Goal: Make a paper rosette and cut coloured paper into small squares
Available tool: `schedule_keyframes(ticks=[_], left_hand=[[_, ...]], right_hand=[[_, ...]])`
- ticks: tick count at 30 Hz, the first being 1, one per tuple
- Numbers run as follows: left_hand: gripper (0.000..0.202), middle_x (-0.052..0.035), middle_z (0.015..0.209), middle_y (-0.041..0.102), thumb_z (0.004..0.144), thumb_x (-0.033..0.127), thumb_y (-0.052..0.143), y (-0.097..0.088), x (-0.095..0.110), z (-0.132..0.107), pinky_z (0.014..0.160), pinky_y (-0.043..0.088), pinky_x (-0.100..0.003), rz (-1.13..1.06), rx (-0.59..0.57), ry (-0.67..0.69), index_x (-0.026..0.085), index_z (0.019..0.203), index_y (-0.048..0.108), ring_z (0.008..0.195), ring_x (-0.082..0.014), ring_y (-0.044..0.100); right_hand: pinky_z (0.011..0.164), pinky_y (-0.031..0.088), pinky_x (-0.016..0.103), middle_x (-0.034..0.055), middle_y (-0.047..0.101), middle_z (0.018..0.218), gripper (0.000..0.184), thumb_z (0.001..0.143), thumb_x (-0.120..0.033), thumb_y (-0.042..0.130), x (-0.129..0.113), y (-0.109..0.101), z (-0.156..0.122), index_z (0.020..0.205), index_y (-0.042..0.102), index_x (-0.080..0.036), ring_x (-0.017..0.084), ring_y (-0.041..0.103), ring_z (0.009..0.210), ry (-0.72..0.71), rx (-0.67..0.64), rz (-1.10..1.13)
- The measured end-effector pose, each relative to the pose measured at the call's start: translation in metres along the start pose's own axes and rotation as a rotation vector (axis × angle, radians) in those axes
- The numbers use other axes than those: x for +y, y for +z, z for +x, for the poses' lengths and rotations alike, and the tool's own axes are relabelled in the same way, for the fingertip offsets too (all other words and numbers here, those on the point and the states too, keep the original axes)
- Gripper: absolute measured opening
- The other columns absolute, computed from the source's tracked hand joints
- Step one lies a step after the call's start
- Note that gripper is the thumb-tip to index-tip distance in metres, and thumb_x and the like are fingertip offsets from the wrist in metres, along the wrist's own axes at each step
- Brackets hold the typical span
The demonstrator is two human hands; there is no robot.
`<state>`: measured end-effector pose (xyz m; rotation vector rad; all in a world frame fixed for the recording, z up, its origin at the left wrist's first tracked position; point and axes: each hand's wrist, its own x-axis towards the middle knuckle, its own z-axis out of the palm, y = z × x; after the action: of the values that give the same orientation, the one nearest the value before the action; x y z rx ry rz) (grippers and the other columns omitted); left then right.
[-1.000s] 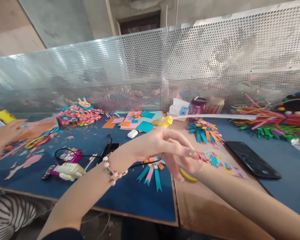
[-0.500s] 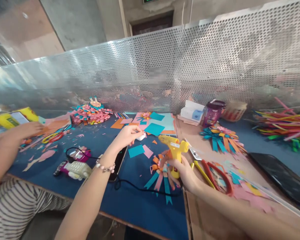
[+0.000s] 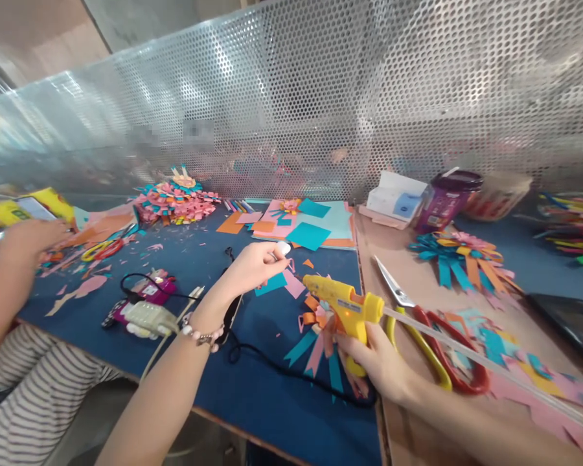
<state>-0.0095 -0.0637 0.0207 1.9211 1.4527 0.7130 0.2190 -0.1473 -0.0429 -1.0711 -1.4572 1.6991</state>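
Observation:
My right hand (image 3: 376,362) is wrapped round the handle of a yellow hot glue gun (image 3: 340,301), its nozzle pointing left. A long clear glue stick (image 3: 447,342) runs out of its back. Beneath the gun lies a paper-strip flower (image 3: 311,349) with orange loops and teal and pink tails, partly hidden. My left hand (image 3: 250,272), with a beaded bracelet at the wrist, pinches a small white rounded piece (image 3: 282,248) whose kind I cannot make out. Teal (image 3: 272,285) and pink (image 3: 293,283) paper squares lie just under that hand.
Scissors (image 3: 418,317) with red and yellow handles lie right of the gun. Behind are stacked paper sheets (image 3: 340,223), a purple cup (image 3: 447,200) and a finished paper flower (image 3: 461,255). Power plugs (image 3: 148,317) with cords sit left. A co-worker's arms (image 3: 14,278) are at far left.
The view has tilted down and closer. The glue gun now shows its long glue stick behind it. My left hand still pinches the white piece, now held up more visibly.

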Motion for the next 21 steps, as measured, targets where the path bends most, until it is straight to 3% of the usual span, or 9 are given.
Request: schedule_keyframes(ticks=[4,21], left_hand=[[0.019,0.0064,0.044,0.041,0.08,0.036,0.055,0.002,0.004,-0.003,0.04,0.032,-0.019,0.021,0.008,0.013,0.018,0.071,0.055,0.037,-0.007,0.04],[0.019,0.0082,0.043,0.037,0.079,0.033,0.055,0.003,0.011,-0.01,0.038,0.033,-0.016,0.005,0.001,-0.002,0.018,0.068,0.051,0.036,-0.0064,0.039]], right_hand=[[0.031,0.033,0.02,-0.0086,0.042,0.047,0.03,0.085,-0.045,0.048,0.001,-0.001,0.001,0.072,0.043,-0.019,0.008,0.043,0.029,0.016,0.024,-0.023],[0.031,0.036,0.02,-0.0052,0.05,0.056,0.037,0.082,-0.052,0.051,0.004,0.001,0.001,0.07,0.042,-0.018,0.007,0.046,0.029,0.064,0.008,0.013]])
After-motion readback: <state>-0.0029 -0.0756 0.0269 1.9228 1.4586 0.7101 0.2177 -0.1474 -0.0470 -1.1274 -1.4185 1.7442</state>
